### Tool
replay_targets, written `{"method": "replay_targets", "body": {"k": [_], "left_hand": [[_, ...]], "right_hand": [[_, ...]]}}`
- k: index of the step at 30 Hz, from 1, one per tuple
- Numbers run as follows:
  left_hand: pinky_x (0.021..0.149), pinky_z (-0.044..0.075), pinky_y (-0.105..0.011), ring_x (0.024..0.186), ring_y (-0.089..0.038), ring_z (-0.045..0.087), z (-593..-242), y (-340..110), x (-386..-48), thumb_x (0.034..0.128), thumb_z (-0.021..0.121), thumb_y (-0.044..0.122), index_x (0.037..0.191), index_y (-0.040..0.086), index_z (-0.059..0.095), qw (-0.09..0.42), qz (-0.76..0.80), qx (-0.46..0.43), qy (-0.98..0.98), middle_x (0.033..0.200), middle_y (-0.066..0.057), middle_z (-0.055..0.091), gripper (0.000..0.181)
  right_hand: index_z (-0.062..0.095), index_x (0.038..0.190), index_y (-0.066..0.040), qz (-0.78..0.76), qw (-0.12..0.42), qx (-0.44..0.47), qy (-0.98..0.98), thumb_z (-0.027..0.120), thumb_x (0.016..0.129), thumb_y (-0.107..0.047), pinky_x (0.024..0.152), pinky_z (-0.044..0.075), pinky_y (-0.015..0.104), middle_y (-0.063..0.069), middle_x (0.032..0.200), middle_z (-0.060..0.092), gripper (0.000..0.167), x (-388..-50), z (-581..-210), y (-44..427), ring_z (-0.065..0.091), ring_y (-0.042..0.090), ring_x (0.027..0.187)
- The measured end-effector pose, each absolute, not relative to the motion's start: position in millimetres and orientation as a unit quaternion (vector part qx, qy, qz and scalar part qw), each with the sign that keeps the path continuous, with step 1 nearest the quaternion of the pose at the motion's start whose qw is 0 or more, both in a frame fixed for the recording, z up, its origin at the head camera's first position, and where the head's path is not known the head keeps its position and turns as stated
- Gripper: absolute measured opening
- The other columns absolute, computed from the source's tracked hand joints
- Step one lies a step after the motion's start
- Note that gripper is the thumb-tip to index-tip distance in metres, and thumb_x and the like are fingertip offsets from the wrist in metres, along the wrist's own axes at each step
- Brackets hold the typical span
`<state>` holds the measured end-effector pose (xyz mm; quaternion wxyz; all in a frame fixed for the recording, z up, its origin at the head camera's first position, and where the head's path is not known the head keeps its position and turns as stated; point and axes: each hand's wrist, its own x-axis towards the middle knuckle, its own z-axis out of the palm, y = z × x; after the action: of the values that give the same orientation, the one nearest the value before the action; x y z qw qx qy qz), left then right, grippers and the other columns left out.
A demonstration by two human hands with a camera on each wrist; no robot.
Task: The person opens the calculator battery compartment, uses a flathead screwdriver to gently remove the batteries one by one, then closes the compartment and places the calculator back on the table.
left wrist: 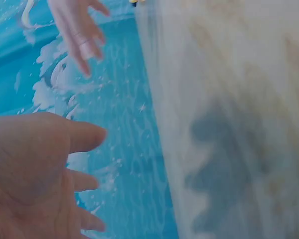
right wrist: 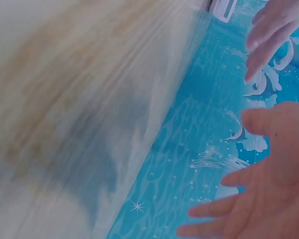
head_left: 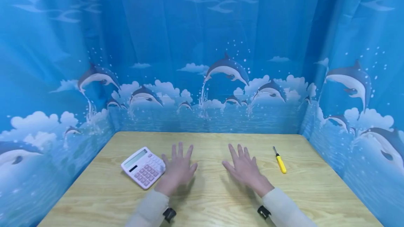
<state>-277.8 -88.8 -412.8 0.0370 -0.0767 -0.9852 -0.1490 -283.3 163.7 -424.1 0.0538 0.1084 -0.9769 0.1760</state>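
Palm down, with fingers spread, the left hand (head_left: 179, 170) is held above the table and grips nothing; a shadow lies beneath it. Just left of it lies a pale pink and white calculator (head_left: 143, 167), angled on the table. The right hand (head_left: 247, 171) has its fingers spread too and holds nothing. To its right lies a screwdriver (head_left: 281, 164) with a yellow handle, its tip pointing away. In the left wrist view the left hand (left wrist: 32, 174) shows its palm side, and the right wrist view shows the right hand (right wrist: 271, 174) with fingers extended.
The light wood table (head_left: 208, 199) is enclosed at the back and sides by a blue curtain (head_left: 195, 27) printed with dolphins and clouds. A black band (head_left: 169, 214) is on the left wrist and another black band (head_left: 263, 212) on the right.
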Motion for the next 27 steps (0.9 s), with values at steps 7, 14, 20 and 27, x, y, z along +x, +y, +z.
{"method": "replay_targets", "body": {"k": [7,14,20,27], "left_hand": [[0.116,0.024,-0.078,0.151,-0.055,0.027,-397,-120,-284,0.0995,0.062,0.035,0.155,0.011,0.043,-0.003,-0.185,-0.059,-0.981,0.164,-0.030,0.030,0.063],[0.106,0.032,-0.081,0.135,-0.059,0.043,-385,-163,-293,0.0993,0.062,0.029,0.149,0.004,0.050,0.003,-0.187,-0.036,-0.982,0.148,-0.032,0.049,0.057],[0.105,0.027,-0.085,0.135,-0.062,0.039,-379,-195,-292,0.0990,0.060,0.030,0.149,0.001,0.048,-0.009,-0.197,-0.010,-0.980,0.149,-0.036,0.046,0.059],[0.101,0.032,-0.084,0.134,-0.065,0.037,-373,-232,-293,0.0993,0.059,0.025,0.151,0.000,0.044,-0.014,-0.202,0.016,-0.979,0.149,-0.038,0.043,0.060]], "right_hand": [[0.050,0.148,-0.002,0.213,0.061,0.141,-0.965,0.062,0.101,-0.033,0.110,0.045,0.065,0.026,0.150,0.053,0.058,-295,-424,157,0.052,0.048,0.137],[0.058,0.141,-0.001,0.299,0.037,0.182,-0.936,0.068,0.098,-0.023,0.108,0.049,0.058,0.021,0.142,0.063,0.049,-310,-423,138,0.060,0.042,0.131],[0.058,0.140,-0.001,0.332,-0.010,0.209,-0.920,0.067,0.099,-0.025,0.100,0.055,0.057,0.026,0.138,0.063,0.048,-317,-425,113,0.066,0.043,0.119],[0.059,0.139,-0.002,0.356,-0.033,0.238,-0.903,0.067,0.099,-0.029,0.096,0.057,0.052,0.026,0.137,0.064,0.049,-323,-422,83,0.069,0.040,0.114]]}}
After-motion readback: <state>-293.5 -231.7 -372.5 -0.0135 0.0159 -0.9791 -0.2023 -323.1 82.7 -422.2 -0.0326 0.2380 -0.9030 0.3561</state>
